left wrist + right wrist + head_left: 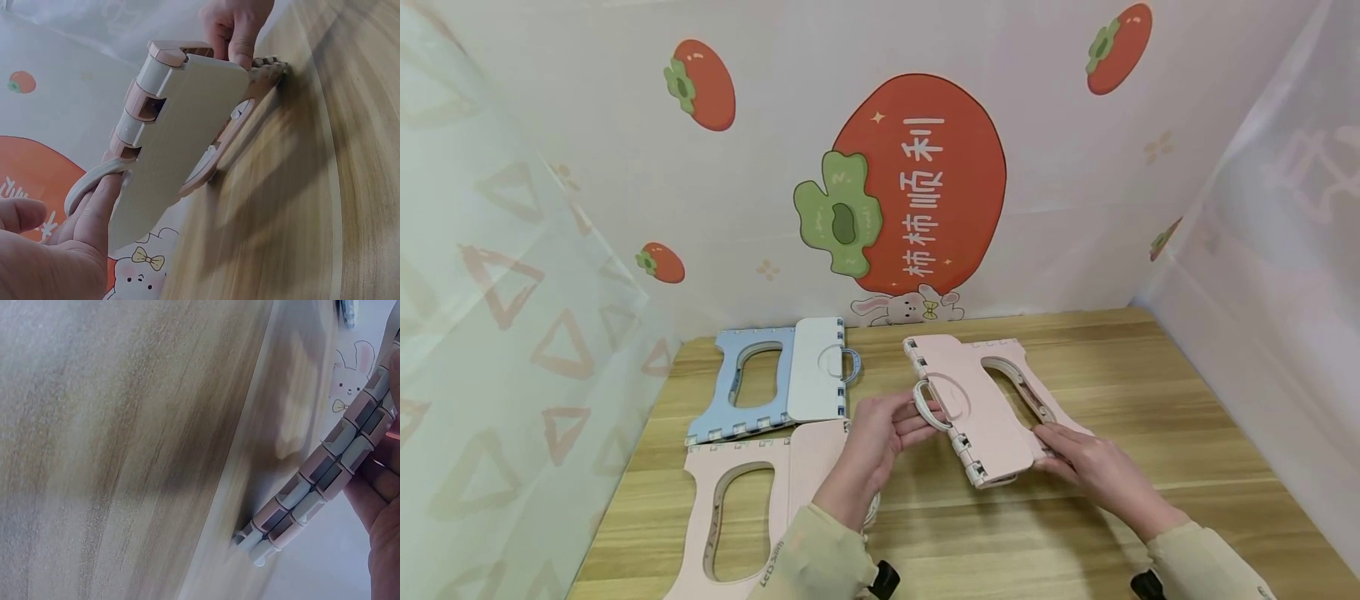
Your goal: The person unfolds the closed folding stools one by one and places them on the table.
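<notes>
Backdrop: white cloth [1060,258] printed with persimmons, the biggest print [951,183] carrying white lettering above a bunny.
Wood-grain table [1165,400]: spread below the cloth, with three folding step stools on or just above it.
Pink stool in hand [973,408]: right of the table's middle, folded flat and tilted, its handle edge raised; whether the far edge touches wood is hard to tell. If either hand eased off, that raised edge could drop with a slap.
Near pink stool [808,462]: flat, partly hidden by the left forearm, which might knock it askew.
Blue-and-white stool [815,375]: flat at the back left, close against the near pink one; a sideways nudge could upset their alignment.
Right hand [1101,467]: pinches the leg frame, thumb on top.
Left hand [887,421]: fingers extended under the loop handle, thumb off it, so support looks slight and could slip.
Loop handle [921,408]: white, sticking out from the raised edge.
Hinge knuckles [294,492]: skin could get nipped there should the panels shift.
</notes>
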A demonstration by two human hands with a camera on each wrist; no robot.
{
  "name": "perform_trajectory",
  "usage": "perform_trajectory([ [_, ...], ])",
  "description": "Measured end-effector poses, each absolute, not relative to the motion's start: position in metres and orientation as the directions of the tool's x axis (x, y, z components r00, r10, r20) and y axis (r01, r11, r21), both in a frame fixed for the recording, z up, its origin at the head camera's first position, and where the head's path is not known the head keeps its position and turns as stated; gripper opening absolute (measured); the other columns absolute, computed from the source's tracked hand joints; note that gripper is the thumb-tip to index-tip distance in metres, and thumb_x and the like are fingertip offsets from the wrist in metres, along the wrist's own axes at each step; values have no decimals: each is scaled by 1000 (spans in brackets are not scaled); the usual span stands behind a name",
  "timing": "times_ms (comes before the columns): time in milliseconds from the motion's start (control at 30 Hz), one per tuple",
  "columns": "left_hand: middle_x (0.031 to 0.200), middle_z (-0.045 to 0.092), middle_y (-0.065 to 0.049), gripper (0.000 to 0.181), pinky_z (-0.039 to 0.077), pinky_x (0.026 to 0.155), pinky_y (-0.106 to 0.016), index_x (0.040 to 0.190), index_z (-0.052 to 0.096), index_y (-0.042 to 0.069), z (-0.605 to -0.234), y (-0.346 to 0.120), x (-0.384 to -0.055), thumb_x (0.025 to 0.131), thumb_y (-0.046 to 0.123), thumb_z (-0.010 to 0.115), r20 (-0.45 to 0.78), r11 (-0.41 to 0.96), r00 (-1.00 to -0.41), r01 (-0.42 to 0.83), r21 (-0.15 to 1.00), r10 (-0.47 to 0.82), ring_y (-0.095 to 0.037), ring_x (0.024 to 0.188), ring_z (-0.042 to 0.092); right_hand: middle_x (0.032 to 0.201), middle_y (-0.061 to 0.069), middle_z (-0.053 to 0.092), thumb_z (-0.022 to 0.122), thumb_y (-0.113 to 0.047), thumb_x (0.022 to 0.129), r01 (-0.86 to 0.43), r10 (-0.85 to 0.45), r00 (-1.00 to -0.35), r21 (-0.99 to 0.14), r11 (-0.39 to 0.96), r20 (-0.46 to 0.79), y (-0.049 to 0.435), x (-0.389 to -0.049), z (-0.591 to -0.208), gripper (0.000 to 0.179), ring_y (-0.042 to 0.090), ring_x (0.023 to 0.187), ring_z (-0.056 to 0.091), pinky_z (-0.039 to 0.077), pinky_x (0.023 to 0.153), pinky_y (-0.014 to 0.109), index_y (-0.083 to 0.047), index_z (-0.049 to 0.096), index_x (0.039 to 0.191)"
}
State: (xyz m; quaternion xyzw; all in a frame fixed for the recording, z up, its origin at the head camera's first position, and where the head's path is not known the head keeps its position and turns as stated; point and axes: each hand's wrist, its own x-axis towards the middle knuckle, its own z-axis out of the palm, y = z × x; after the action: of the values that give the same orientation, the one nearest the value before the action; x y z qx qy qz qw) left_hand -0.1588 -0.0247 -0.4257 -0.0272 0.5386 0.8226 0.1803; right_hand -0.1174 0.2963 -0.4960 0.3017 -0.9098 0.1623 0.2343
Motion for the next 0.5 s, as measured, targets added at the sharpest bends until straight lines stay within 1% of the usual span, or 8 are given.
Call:
perform_trajectory([
  [167,108,72,-30,37,61,88,-43,124,62,-15,-423,-24,-160,104,14,50,-221,-376,-933,-320,870,284,-34,99,75,116,12,75,78,-37,83,-609,-459,-724,-164,776,515,298,-118,-497,52,31,96,75,63,73,44,-6,72,124],
  [300,110,73,-28,38,60,90,-44,127,62,-12,-420,-24,-161,105,16,49,-220,-390,-928,-331,859,302,-33,101,74,115,13,75,77,-37,84,-614,-458,-719,-168,771,522,299,-118,-496,52,31,96,75,63,72,44,-5,72,124],
  [500,112,73,-26,42,58,95,-46,129,63,-9,-415,-24,-162,103,22,53,-209,-410,-925,-333,849,318,-32,103,74,116,14,75,77,-38,85,-602,-453,-734,-175,779,506,299,-119,-493,52,33,95,75,63,71,45,-5,71,125],
])
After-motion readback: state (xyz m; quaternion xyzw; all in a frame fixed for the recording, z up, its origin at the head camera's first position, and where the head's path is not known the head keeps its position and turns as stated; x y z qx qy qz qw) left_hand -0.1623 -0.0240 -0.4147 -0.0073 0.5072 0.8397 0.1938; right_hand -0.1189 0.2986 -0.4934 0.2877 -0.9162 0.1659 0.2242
